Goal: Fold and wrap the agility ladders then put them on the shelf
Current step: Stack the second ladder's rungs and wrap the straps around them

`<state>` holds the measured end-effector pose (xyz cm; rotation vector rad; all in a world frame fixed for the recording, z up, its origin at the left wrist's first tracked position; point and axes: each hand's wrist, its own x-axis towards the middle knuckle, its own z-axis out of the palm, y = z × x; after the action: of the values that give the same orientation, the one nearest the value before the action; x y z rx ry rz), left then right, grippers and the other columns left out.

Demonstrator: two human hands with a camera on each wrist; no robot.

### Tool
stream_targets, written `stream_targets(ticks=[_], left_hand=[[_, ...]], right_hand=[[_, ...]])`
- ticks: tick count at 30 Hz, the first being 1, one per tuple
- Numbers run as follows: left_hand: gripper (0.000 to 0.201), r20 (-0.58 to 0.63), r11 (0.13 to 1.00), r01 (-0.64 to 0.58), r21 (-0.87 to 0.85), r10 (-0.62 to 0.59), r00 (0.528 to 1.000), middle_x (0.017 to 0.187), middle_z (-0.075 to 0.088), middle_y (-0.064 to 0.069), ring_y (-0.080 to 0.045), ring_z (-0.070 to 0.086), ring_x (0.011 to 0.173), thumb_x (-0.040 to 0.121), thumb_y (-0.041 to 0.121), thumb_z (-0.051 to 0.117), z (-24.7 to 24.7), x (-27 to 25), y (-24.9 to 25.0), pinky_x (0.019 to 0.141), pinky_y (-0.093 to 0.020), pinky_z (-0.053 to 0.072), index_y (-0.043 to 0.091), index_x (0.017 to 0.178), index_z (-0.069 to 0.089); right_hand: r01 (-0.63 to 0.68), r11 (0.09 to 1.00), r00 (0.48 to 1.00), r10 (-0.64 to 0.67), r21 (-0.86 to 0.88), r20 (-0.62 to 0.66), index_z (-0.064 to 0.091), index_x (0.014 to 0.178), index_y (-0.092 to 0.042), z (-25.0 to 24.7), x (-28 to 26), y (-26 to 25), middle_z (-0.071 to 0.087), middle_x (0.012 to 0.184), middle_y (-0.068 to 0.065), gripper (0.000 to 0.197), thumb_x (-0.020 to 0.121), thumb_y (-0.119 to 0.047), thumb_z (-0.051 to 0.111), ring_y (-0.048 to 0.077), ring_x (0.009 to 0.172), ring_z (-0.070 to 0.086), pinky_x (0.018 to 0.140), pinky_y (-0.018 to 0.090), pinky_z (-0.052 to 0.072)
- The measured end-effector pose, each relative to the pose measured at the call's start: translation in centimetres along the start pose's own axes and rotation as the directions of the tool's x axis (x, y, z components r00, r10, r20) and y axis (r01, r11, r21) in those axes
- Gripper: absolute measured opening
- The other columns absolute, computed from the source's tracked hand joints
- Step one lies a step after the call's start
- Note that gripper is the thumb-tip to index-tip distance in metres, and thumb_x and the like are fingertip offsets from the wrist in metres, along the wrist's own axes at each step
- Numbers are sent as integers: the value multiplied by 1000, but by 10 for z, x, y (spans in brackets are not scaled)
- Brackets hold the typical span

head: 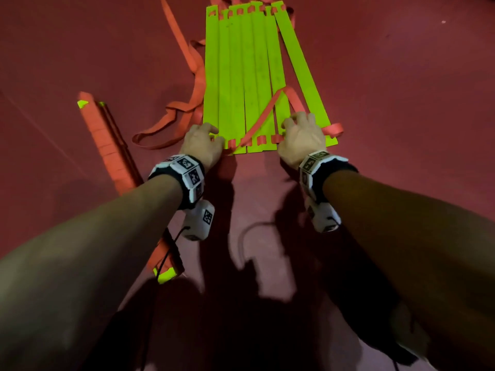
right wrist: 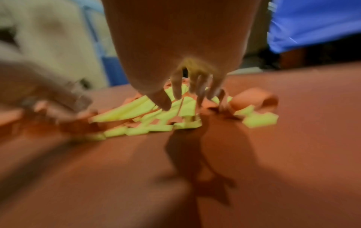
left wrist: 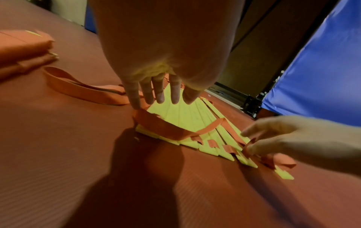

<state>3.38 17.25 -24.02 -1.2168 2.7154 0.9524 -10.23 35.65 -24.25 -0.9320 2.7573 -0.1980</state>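
Both forearms fill the near part of the head view, reaching down to the red floor mat (head: 401,103). The left hand (head: 202,143) and right hand (head: 302,137) rest with spread fingers on the near ends of the yellow-green rungs (head: 249,76), which lie fanned side by side. Orange webbing (head: 187,108) trails loose to the left and crosses the rungs diagonally. An already wrapped ladder (head: 107,145) lies further left.

From the left wrist, that hand's fingers (left wrist: 160,95) are straight, pressing flat, gripping nothing.

From the right wrist, heavily blurred, the fingers (right wrist: 195,86) point down among the rung ends; whether they pinch webbing cannot be told.

The rungs look thin, light, stiff and slick, likely to slide apart; squeezing the stack across both ends should hold it. The webbing is limp and prone to tangling.
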Motion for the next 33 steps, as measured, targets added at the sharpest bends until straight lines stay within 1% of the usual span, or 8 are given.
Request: stream_targets(ticks=[12, 15, 18, 22, 24, 27, 31, 33], left_hand=[[42, -115, 961, 88, 263, -59, 992, 131, 54, -27, -48, 54, 119, 94, 25, 67, 18, 28, 9, 96, -52, 45, 0, 125, 53], [51, -82, 959, 185, 215, -171, 982, 128, 56, -25, -48, 59, 114, 89, 19, 74, 7, 23, 16, 94, -53, 49, 2, 127, 46], [43, 316, 930, 235, 282, -322, 893, 108, 66, -16, -35, 67, 93, 77, 12, 86, -2, 2, 21, 81, -42, 58, 3, 110, 59], [20, 676, 902, 213, 374, -423, 604, 82, 68, -11, -23, 60, 65, 86, 18, 84, -9, -34, 9, 65, -33, 53, 9, 79, 67], [36, 686, 907, 269, 323, -421, 593, 91, 70, -14, -27, 59, 71, 90, 36, 81, -5, -47, 11, 67, -37, 48, 1, 93, 69], [54, 515, 862, -47, 505, -257, 818, 122, 68, -17, -33, 64, 102, 97, 53, 64, 6, -48, 8, 88, -41, 52, 4, 121, 67], [47, 383, 853, -155, 499, -56, 922, 133, 62, -15, -37, 60, 120, 102, 51, 53, 16, -50, 6, 94, -43, 50, 13, 130, 60], [50, 376, 865, -177, 469, -14, 927, 130, 61, -16, -37, 59, 118, 103, 54, 51, 23, -54, 7, 90, -44, 47, 11, 126, 56]], right_hand=[[25, 993, 934, -65, 117, 352, 67, 127, -32, -15, 0, 47, 65, 131, 3, 34, 93, -27, 62, 29, 119, 61, 92, 34, 50], [-57, 983, 883, -32, 175, 469, 77, 104, -21, -28, -3, 49, 76, 93, -6, 24, 85, -12, 66, 13, 85, 70, 78, 26, 58], [-136, 972, 691, -47, 193, 721, 73, 91, -12, -50, -8, 42, 73, 62, -5, 3, 88, -13, 74, 12, 59, 70, 54, 21, 57], [-200, 976, 308, -16, 81, 951, 70, 94, -7, -66, -12, 24, 72, 87, 11, 23, 101, -26, 59, 21, 67, 69, 78, 31, 59], [-85, 982, 557, -92, 167, 825, 68, 83, -7, -67, -6, 18, 66, 72, 7, 34, 104, -31, 56, 21, 57, 60, 59, 25, 52], [96, 981, 904, -157, 170, 397, 68, 86, -6, -58, -1, 13, 62, 81, 15, 31, 100, -32, 58, 26, 72, 52, 60, 31, 40], [128, 976, 872, -25, -179, 489, 65, 87, -1, -33, -16, 22, 62, 88, 23, 22, 95, -20, 60, 31, 74, 61, 80, 34, 55], [124, 969, 839, 13, -215, 544, 49, 68, -10, -25, -21, 34, 44, 68, 10, 31, 96, -16, 60, 24, 58, 46, 55, 26, 34]])
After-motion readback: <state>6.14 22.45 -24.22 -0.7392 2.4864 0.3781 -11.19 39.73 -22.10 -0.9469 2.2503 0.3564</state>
